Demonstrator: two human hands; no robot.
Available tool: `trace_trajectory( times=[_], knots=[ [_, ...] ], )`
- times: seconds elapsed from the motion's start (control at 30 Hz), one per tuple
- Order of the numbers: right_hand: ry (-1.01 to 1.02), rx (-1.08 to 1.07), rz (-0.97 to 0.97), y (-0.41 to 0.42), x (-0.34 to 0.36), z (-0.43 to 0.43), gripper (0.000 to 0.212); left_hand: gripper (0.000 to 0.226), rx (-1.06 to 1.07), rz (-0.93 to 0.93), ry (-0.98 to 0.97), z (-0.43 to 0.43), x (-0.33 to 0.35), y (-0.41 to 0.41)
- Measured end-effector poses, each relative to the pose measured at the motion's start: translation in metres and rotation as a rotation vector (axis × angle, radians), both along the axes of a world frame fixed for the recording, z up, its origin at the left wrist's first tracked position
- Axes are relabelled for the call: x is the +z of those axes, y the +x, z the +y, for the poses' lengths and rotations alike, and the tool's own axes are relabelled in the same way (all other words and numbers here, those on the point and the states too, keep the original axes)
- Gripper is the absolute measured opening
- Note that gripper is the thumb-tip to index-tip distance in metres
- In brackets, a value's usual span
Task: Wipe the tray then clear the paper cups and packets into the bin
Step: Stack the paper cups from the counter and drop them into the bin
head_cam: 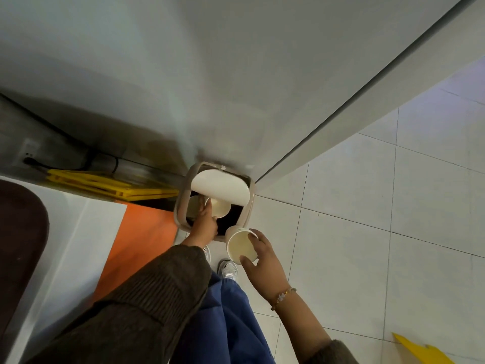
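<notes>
Head view. One bin (180, 203) stands on the tiled floor (367, 206) in a corner against a pale wall (236, 74). Its single white lid (220, 186) is tilted up, and the opening is dark beneath.

Paper cups in hand: two.
- Left hand (204, 224) reaches into the bin's opening. Its fingers pinch the rim of the first paper cup (222, 207), which sits inside the opening under the lid.
- Right hand (263, 260) is just short of the bin's near edge. Thumb and fingers curl round the rim of the second paper cup (240, 246), mouth toward the camera, inside bare.

One pale round shape (193, 206) lies in the bin beside the first paper cup; cannot tell whether it is a third cup.

One bracelet (284, 295) on the right wrist. Two shoes (228, 269) below the bin. Yellow boards: one folded (112, 185) left of the bin, one (420, 348) at the lower right.
</notes>
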State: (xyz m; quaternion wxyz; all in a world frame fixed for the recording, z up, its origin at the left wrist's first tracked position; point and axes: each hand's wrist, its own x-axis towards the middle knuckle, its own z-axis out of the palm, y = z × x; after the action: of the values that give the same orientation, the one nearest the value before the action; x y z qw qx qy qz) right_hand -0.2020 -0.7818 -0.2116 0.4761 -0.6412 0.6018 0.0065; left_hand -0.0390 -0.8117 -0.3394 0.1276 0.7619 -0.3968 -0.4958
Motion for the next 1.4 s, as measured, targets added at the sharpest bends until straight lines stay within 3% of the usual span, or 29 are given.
trace_trajectory(
  times=[0.07,0.2,0.3,0.47,0.63,0.73,0.83,0.93,1.0,1.1,1.27,1.4],
  knots=[
    [0.012,0.015,0.009,0.002,0.0,0.0,0.053,0.051,0.059,0.002,0.096,0.003,-0.002,0.008],
    [-0.015,0.055,-0.029,0.007,-0.002,-0.002,0.054,0.039,0.124,0.025,0.104,-0.006,-0.001,0.019],
    [0.003,0.079,-0.039,0.012,-0.008,-0.006,0.055,0.046,0.276,0.028,0.073,-0.02,0.012,0.015],
    [0.027,0.1,-0.027,0.028,-0.018,-0.014,0.065,0.045,0.295,0.086,0.0,-0.029,0.04,0.01],
    [0.089,0.086,-0.038,0.047,-0.029,-0.027,0.07,0.034,0.473,0.155,-0.178,-0.007,0.047,0.016],
    [0.071,0.022,0.07,0.054,-0.037,-0.033,0.055,0.03,0.537,0.053,-0.246,0.02,0.049,0.019],
    [-0.016,-0.222,0.177,0.055,-0.044,-0.033,0.032,0.035,0.566,-0.156,-0.348,0.031,0.055,0.019],
    [0.052,-0.39,0.182,0.049,-0.051,-0.038,0.045,0.059,0.509,-0.225,-0.312,0.023,0.05,0.027],
    [0.141,-0.364,0.134,0.045,-0.057,-0.045,0.056,0.066,0.422,-0.194,-0.179,0.015,0.042,0.037],
    [0.204,-0.274,0.084,0.043,-0.065,-0.054,0.057,0.055,0.312,-0.176,-0.053,0.01,0.033,0.046],
    [0.148,-0.158,0.158,0.048,-0.07,-0.071,0.065,0.05,0.44,-0.079,-0.077,0.015,0.025,0.049],
    [0.143,-0.188,0.148,0.048,-0.068,-0.077,0.066,0.049,0.382,-0.066,-0.108,0.018,0.029,0.043]
  ],
)
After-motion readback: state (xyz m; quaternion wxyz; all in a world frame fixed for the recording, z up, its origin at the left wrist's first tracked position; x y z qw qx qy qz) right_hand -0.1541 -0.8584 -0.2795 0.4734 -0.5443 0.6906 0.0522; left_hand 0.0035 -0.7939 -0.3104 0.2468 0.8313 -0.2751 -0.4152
